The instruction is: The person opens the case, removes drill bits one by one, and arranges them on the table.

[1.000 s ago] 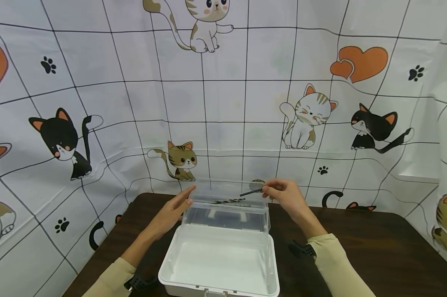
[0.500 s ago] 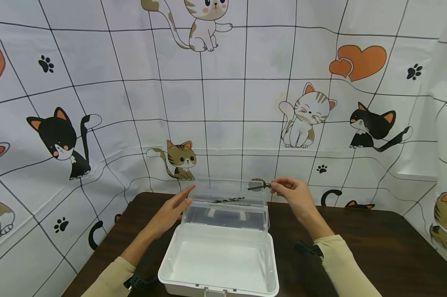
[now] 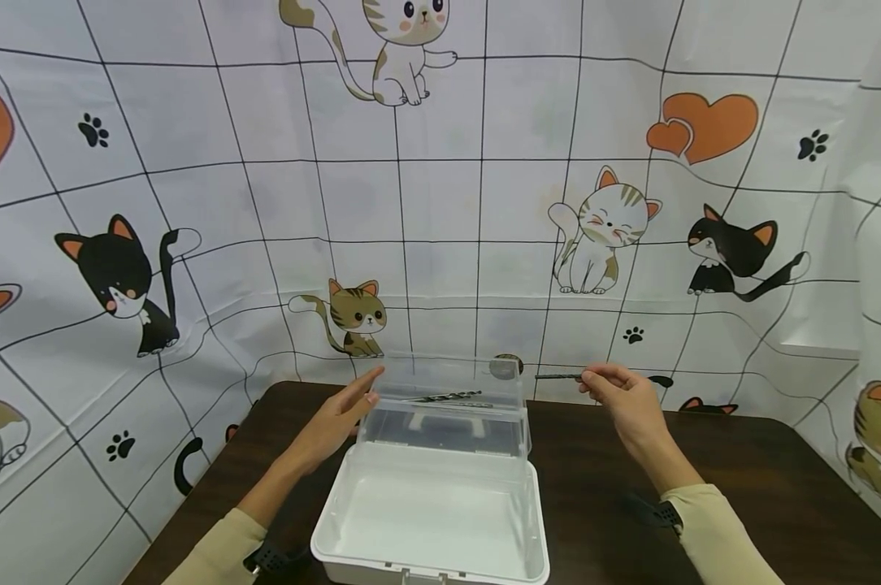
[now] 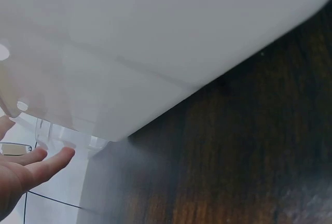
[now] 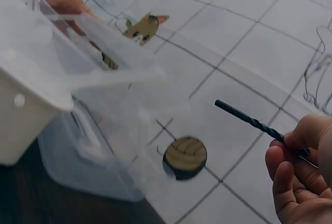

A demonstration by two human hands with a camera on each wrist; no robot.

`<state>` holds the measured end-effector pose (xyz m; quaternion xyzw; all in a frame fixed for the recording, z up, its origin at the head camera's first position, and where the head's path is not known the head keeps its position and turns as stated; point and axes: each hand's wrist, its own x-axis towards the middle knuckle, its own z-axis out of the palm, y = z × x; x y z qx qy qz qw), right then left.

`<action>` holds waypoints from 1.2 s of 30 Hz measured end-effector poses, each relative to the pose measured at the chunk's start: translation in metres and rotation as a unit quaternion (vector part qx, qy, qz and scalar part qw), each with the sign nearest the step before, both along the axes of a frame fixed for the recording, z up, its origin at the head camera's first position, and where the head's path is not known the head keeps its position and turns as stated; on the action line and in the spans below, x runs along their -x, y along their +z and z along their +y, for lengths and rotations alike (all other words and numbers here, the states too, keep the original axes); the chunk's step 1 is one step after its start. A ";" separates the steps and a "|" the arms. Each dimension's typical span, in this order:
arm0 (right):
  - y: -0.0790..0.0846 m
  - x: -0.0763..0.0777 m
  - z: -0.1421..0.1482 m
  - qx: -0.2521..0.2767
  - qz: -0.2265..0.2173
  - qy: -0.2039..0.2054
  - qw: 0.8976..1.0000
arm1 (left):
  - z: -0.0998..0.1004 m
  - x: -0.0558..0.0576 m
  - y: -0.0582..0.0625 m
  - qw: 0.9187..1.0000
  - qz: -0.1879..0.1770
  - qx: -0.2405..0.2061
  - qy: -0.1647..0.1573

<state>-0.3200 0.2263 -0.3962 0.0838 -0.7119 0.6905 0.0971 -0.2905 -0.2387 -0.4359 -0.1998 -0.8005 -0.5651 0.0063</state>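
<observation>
My right hand (image 3: 627, 410) pinches a dark drill bit (image 5: 244, 116) between thumb and fingers, held to the right of the clear lid and level with its upper part. The bit's smooth shank points left and its fluted end lies at my fingertips. My left hand (image 3: 331, 424) is at the lid's left side with its fingers extended, fingertips right at the clear plastic. The transparent lid (image 3: 477, 435) stands raised behind a white plastic box (image 3: 440, 508). Inside the lid's compartment lie more drill bits (image 3: 451, 396), seen through the plastic.
Box and arms are over a dark wooden table (image 3: 748, 479). Behind it hangs a white gridded sheet (image 3: 440, 203) printed with cats, paws and hearts. The box's front latch (image 3: 422, 577) faces me. Both wrists carry black straps.
My right hand has moved right with the drill bit, from over the lid's right end to beyond it. The left hand and the box have stayed in place.
</observation>
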 end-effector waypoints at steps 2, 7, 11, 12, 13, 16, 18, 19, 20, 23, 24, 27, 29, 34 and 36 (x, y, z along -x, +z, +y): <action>-0.008 0.000 0.009 0.000 -0.011 -0.001 1.000 | -0.001 0.000 -0.001 1.000 0.000 0.001 0.001; -0.032 -0.001 0.030 -0.011 -0.047 0.000 0.999 | -0.003 -0.001 -0.004 1.000 0.000 0.004 0.003; -0.050 0.001 0.042 -0.027 -0.071 -0.011 0.997 | -0.004 -0.002 -0.004 1.000 0.005 0.011 0.002; -0.053 0.002 0.045 -0.035 -0.074 -0.015 0.996 | -0.004 -0.002 -0.004 1.000 0.006 0.011 0.002; -0.056 0.003 0.047 -0.045 -0.076 -0.019 0.996 | -0.004 -0.002 -0.003 1.000 0.007 0.011 0.003; -0.064 0.005 0.053 -0.076 -0.074 -0.034 0.994 | -0.004 -0.002 -0.002 1.000 0.009 0.010 0.003; -0.069 0.006 0.055 -0.098 -0.071 -0.039 0.992 | -0.004 -0.002 -0.001 1.000 0.008 0.009 0.003; -0.072 0.007 0.056 -0.107 -0.070 -0.040 0.991 | -0.004 -0.002 -0.001 1.000 0.007 0.009 0.002; -0.074 0.007 0.057 -0.116 -0.068 -0.041 0.990 | -0.004 -0.002 -0.001 1.000 0.007 0.009 0.001; -0.081 0.008 0.058 -0.137 -0.059 -0.041 0.988 | -0.003 -0.001 -0.001 1.000 0.007 0.011 0.000; -0.082 0.008 0.058 -0.145 -0.052 -0.039 0.987 | -0.003 -0.001 -0.001 1.000 0.007 0.011 0.000; -0.086 0.009 0.058 -0.168 -0.039 -0.043 0.984 | -0.003 0.000 -0.002 1.000 0.009 0.012 0.000; -0.088 0.009 0.057 -0.186 -0.031 -0.044 0.981 | -0.003 0.000 -0.002 1.000 0.009 0.011 0.000; -0.090 0.009 0.056 -0.227 -0.011 -0.047 0.973 | -0.002 -0.001 0.000 1.000 0.006 0.008 0.000; -0.091 0.010 0.056 -0.242 -0.001 -0.051 0.969 | -0.001 -0.001 0.000 1.000 0.005 0.009 0.001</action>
